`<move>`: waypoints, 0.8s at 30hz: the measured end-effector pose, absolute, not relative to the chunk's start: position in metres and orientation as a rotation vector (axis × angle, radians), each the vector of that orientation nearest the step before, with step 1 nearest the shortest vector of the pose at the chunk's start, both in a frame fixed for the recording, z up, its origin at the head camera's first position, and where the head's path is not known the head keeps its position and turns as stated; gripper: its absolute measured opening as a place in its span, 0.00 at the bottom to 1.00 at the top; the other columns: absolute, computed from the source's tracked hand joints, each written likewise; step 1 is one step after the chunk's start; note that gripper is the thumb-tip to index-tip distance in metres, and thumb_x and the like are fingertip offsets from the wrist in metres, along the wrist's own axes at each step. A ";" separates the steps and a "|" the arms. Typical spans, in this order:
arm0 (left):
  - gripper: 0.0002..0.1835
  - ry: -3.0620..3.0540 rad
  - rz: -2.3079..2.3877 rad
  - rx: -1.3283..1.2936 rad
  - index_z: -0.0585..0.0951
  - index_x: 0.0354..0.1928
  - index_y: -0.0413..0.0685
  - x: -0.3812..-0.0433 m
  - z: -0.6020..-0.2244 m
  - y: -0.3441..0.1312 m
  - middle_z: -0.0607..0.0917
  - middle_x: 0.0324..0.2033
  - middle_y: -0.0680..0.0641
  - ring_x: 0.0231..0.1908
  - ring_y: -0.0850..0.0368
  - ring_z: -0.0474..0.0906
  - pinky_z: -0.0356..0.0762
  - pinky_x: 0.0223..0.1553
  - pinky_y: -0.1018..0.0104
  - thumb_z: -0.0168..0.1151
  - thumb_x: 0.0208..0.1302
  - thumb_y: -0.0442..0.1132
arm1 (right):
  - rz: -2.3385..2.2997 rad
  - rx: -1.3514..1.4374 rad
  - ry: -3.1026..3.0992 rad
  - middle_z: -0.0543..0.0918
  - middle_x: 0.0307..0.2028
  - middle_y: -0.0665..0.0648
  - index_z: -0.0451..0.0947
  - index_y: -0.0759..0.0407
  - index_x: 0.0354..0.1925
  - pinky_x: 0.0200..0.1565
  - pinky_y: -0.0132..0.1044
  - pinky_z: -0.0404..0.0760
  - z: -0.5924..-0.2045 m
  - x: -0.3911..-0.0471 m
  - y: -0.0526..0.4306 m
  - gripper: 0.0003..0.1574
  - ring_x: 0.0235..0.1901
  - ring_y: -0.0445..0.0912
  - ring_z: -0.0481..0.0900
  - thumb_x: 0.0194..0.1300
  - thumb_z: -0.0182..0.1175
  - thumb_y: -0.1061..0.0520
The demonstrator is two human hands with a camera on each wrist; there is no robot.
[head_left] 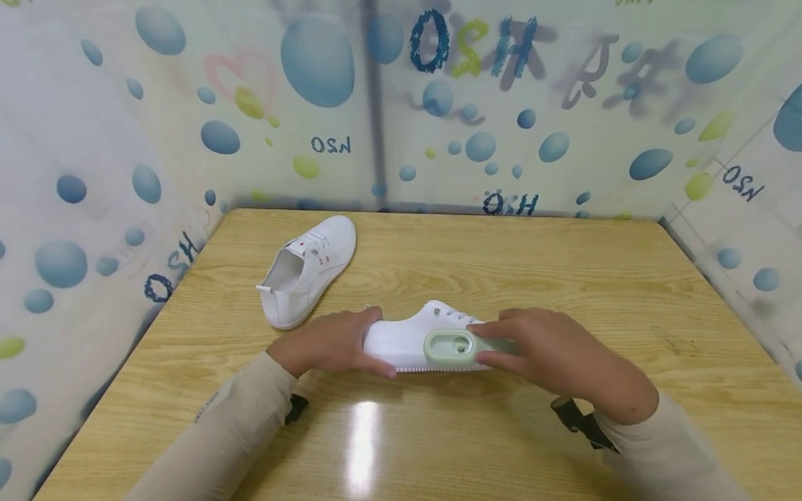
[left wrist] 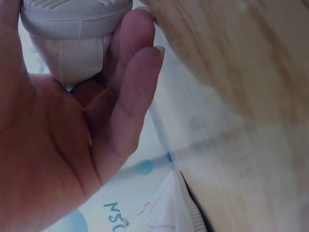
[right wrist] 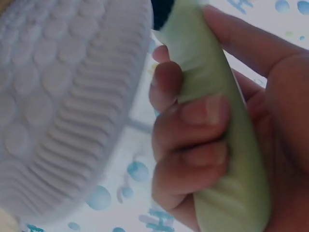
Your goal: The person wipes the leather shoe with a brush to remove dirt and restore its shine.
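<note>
Two beige sleeves (head_left: 216,424) come in at the lower left and lower right of the head frame, a dark strap (head_left: 583,424) near each wrist. White glare (head_left: 362,445) on the wooden table (head_left: 532,261), bottom centre.

Left hand (head_left: 332,341), left of centre: fingers and thumb curled round the heel of a white shoe (head_left: 401,337). Right hand (head_left: 551,355), right of centre: fingers wrapped round the handle of a pale green brush (head_left: 450,346), head against the shoe's near side.

Held shoe is mid-frame, side-on, heel left, toe right and partly hidden by hand and brush. Smooth white upper, laces and metal eyelet toward the top, ribbed sole edge along the bottom. Right wrist view: sole has round studs plus ribbing. Can't tell if it touches the table.

Brush head: oval, rimmed, window-like recess with a small shiny round part inside, contents otherwise unclear. Dark bristles (right wrist: 162,13) at top centre of the right wrist view.

Second white shoe (head_left: 319,268), upper left of the table, stands upright, toe to upper right. Grey lining shows in its mouth; small red marks by the laces.

Behind: pale sheeting (head_left: 263,42), blue and green droplets, lettering.
</note>
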State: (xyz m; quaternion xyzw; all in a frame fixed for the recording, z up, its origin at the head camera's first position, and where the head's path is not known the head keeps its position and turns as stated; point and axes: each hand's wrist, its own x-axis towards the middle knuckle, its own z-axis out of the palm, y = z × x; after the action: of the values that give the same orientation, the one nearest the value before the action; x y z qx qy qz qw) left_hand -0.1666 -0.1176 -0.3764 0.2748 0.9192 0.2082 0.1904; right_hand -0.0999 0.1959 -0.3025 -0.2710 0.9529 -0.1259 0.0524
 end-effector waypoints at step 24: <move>0.39 2.573 0.600 0.762 0.70 0.47 0.57 -0.166 -0.377 -0.117 0.81 0.29 0.56 0.28 0.59 0.77 0.73 0.29 0.63 0.72 0.43 0.73 | -0.347 -0.710 2.894 0.77 0.28 0.44 0.80 0.43 0.61 0.25 0.33 0.66 -0.301 -0.102 0.197 0.28 0.24 0.39 0.67 0.68 0.60 0.35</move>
State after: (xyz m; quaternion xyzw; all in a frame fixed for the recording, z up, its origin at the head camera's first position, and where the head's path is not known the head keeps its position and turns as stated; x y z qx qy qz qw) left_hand -0.1664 -0.1174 -0.3768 0.2717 0.9179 0.2139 0.1947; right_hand -0.1018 0.1975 -0.3012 -0.2361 0.9622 -0.1155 0.0710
